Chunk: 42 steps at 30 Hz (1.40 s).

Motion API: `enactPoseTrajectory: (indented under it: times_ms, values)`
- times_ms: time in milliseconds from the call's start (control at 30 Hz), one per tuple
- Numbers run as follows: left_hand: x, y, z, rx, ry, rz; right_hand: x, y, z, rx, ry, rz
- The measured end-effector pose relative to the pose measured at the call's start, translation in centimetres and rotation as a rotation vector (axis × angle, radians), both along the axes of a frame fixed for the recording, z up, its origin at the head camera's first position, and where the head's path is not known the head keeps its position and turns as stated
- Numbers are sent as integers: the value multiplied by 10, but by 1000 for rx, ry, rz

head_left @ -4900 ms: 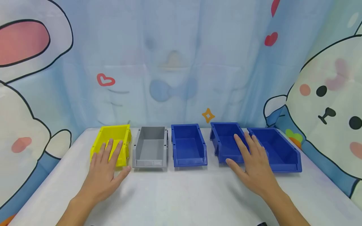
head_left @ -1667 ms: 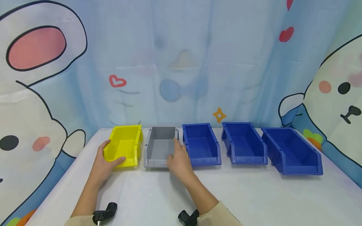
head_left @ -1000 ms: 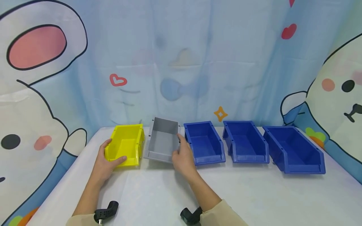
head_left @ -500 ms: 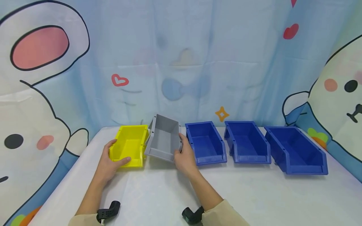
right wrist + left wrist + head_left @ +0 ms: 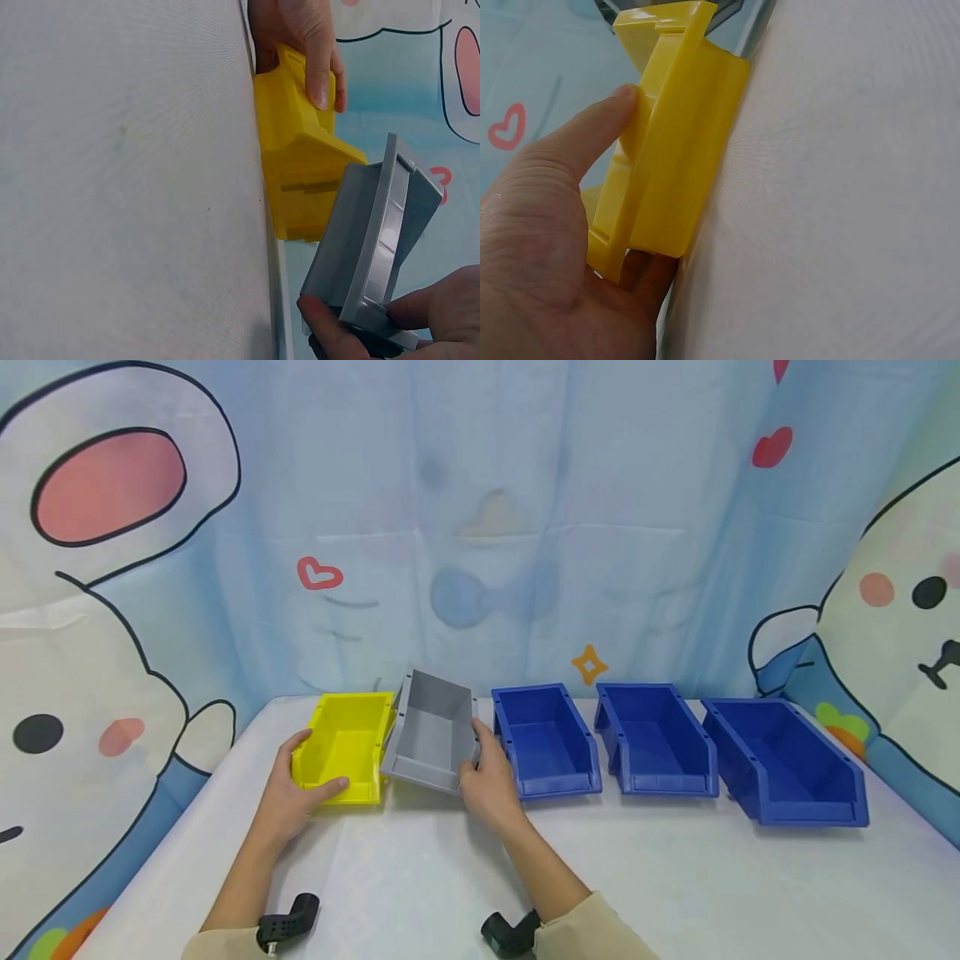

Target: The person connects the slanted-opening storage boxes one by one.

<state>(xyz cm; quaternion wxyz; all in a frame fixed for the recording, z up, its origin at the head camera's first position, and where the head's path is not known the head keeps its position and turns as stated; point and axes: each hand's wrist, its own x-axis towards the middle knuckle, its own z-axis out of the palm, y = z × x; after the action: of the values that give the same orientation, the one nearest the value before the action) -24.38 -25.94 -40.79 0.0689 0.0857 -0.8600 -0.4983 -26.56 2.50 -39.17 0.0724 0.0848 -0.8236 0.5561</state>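
Observation:
My left hand (image 5: 288, 797) grips the yellow storage bin (image 5: 348, 747) at its front left corner, thumb over the front lip. In the left wrist view the yellow bin (image 5: 679, 150) stands on the white table, some fingers hidden behind it. My right hand (image 5: 491, 781) holds the grey storage bin (image 5: 433, 727) by its right side wall. That bin is raised and tilted, its left side close against the yellow bin's right wall. The right wrist view shows the grey bin (image 5: 367, 232) off the table, pinched at one corner between thumb and fingers; whether the two bins touch is unclear.
Three blue bins stand in a row to the right: one near my right hand (image 5: 546, 739), a middle blue bin (image 5: 656, 739) and a larger-looking angled one (image 5: 787, 764). A printed curtain (image 5: 495, 485) hangs behind the white table (image 5: 420, 877).
Both hands came from hovering over the bins; the left took the yellow bin, the right lifted and tilted the grey one. Yellow shifted slightly right; lately grey dipped a little.

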Motion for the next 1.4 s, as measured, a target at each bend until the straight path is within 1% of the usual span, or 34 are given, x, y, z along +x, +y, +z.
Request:
enactPoseTrajectory:
  times_ms: [167, 367, 600, 667, 833, 967, 1233, 1400]
  values:
    - [1, -1, 0, 0, 3, -4, 0, 0, 0, 14, 5, 12]
    - [2, -1, -1, -15, -2, 1, 2, -2, 4, 42, 15, 7]
    - [1, -2, -1, -20, -10, -4, 4, -4, 11, 26, 78, -19]
    - [1, -2, -1, -20, -8, -7, 5, -5, 14, 28, 108, -23]
    - [0, -1, -2, -20, -3, -13, 8, -6, 21, 85, 194, -28]
    - [0, 0, -2, -15, -5, -12, 9, -5, 25, 133, 237, -32]
    - [1, 2, 0, -8, 1, -14, 9, -3, 27, 263, 241, -82]
    - [1, 2, 0, -11, -2, -18, 10, -3, 28, 309, 221, -89]
